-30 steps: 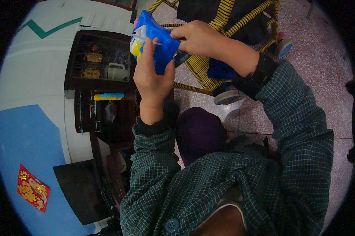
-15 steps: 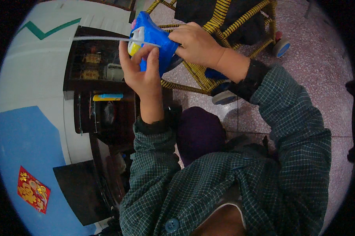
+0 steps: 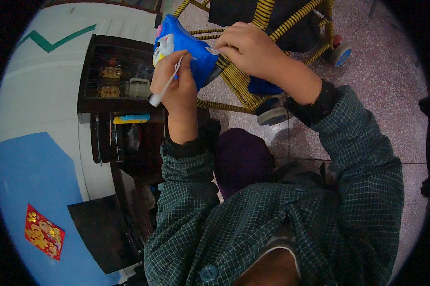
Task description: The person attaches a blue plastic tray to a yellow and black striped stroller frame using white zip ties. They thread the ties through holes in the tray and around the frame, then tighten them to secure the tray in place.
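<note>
Closest to my camera I see the checked green jacket (image 3: 272, 224), its sleeves running up from the lower edge, and a dark purple bundle (image 3: 241, 159) lying in the lap between them. Under and to the right of that, the floor (image 3: 381, 86) is pinkish speckled stone laid in tiles with dark joints.

Further up, my left hand (image 3: 174, 83) is closed around a thin white stick (image 3: 165, 88), which slants from the fingers down to a thicker white end near the wrist. The same hand props up a blue toy (image 3: 186, 50) with a white and yellow face on its left end; the toy is held in the air, above the floor, in front of the yellow frame. My right hand (image 3: 250, 47) comes in from the right with its fingers curled and pinched at the toy's upper right edge; what it pinches is too small for me to tell.

To the left stands a dark cabinet (image 3: 115, 90) with small objects on its shelf and a yellow-and-blue marker (image 3: 131, 117) lying on its edge. Beyond the hands is a yellow-and-black wheeled frame (image 3: 234, 97), one wheel (image 3: 272, 116) near the right wrist. Farthest left, the wall (image 3: 39, 100) is white above, blue below, with a red-and-gold sticker (image 3: 44, 232).
</note>
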Motion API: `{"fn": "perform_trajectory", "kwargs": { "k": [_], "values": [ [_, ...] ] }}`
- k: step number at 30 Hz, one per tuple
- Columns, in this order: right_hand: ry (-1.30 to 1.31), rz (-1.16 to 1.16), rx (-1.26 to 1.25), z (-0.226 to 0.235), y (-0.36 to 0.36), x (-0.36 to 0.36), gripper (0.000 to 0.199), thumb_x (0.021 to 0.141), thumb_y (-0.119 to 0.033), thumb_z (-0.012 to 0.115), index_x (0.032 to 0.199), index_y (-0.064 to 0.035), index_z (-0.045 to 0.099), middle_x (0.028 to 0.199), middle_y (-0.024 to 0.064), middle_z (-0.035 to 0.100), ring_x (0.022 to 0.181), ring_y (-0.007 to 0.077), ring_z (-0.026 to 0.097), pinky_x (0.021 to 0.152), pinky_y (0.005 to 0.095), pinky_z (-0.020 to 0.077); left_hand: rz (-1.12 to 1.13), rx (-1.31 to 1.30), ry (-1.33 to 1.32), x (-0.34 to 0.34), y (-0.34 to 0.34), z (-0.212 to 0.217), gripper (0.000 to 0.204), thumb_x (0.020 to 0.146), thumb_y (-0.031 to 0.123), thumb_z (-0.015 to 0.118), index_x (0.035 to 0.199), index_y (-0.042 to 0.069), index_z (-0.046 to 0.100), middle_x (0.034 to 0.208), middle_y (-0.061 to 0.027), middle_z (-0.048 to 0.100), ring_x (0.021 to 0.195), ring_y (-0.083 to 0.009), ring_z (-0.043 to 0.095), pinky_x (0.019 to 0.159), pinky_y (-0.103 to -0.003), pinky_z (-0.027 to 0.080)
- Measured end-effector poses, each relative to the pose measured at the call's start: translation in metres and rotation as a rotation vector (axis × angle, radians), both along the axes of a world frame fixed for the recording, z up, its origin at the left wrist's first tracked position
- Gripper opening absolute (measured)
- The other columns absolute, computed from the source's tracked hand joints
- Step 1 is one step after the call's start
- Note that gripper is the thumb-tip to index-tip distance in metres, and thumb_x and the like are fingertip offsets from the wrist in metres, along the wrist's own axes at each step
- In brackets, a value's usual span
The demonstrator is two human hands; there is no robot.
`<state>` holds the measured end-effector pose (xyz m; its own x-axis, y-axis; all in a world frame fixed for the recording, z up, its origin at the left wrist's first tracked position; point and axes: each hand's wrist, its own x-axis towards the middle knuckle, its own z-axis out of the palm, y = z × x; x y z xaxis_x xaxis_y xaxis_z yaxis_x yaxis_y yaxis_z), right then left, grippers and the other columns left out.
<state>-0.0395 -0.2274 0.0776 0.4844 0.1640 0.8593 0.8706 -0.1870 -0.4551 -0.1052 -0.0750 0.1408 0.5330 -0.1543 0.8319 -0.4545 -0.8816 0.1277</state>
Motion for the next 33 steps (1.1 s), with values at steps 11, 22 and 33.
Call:
{"fn": "perform_trajectory", "kwargs": {
  "k": [11, 22, 33],
  "values": [
    [0.229, 0.254, 0.204, -0.018, -0.011, -0.027, 0.013, 0.076, -0.019, 0.058, 0.076, -0.0057, 0.058, 0.067, 0.0110, 0.059, 0.060, 0.0295, 0.057, 0.055, 0.0370, 0.0457, -0.043, -0.088, 0.048, -0.001, 0.002, -0.003, 0.004, 0.072, -0.002, 0.062, 0.076, 0.000, 0.061, 0.072, -0.0077, 0.062, 0.065, -0.0144, 0.058, 0.061, -0.025, 0.046],
    [0.863, 0.454, 0.125, -0.055, 0.015, -0.017, 0.015, 0.076, -0.012, 0.056, 0.087, -0.0017, 0.059, 0.070, 0.0106, 0.061, 0.056, 0.0205, 0.060, 0.054, 0.0321, 0.0476, -0.146, -0.338, 0.261, -0.004, -0.005, 0.000, 0.003, 0.075, -0.002, 0.060, 0.077, -0.001, 0.060, 0.070, -0.0063, 0.061, 0.064, -0.0091, 0.055, 0.060, -0.022, 0.044],
    [1.093, 0.916, 0.451, -0.051, 0.027, -0.018, 0.019, 0.080, -0.007, 0.053, 0.097, 0.0019, 0.054, 0.081, 0.0100, 0.061, 0.064, 0.0184, 0.062, 0.055, 0.0280, 0.0489, 0.013, -0.182, 0.320, 0.002, -0.005, -0.007, 0.004, 0.073, 0.000, 0.062, 0.076, 0.000, 0.061, 0.069, -0.0058, 0.060, 0.062, -0.0111, 0.053, 0.059, -0.024, 0.044]
  ]
}}
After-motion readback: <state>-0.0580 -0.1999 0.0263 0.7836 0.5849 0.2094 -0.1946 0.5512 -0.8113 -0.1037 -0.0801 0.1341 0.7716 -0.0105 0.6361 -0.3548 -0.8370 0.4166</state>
